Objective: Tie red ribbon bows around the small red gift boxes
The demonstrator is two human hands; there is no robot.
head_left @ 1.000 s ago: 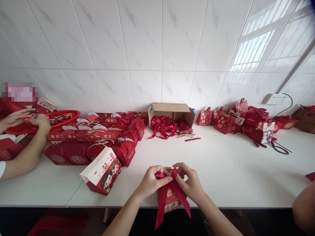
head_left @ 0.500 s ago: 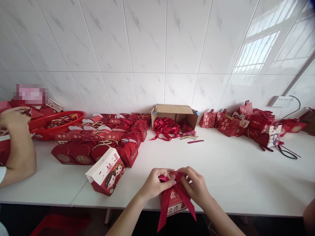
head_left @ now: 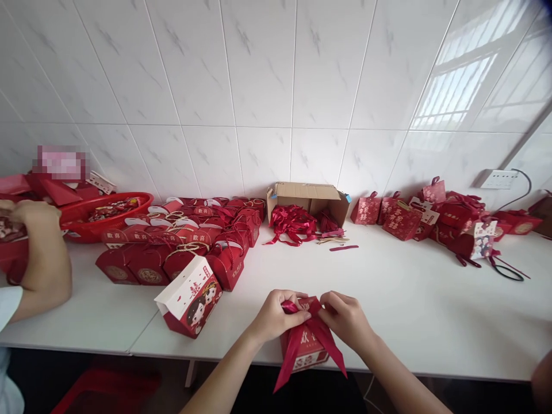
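A small red gift box (head_left: 304,352) stands at the near edge of the white table (head_left: 409,310). A red ribbon (head_left: 317,339) is wrapped over its top, and two tails hang down past the table edge. My left hand (head_left: 276,315) pinches the ribbon's left part at the top of the box. My right hand (head_left: 348,319) pinches the right part, close to the knot. Both hands are closed on the ribbon and nearly touch.
A white-and-red cartoon box (head_left: 190,298) lies left of my hands. Behind it are several red handle boxes (head_left: 185,241) and a red basket (head_left: 103,214). An open carton (head_left: 307,198) spills red ribbons (head_left: 291,224). More red boxes (head_left: 431,215) stand at the right. Another person's arm (head_left: 41,259) works at the left.
My hands have drawn slightly closer together on the ribbon over the box. The person at the left has pulled their hands back from the basket toward the left edge.
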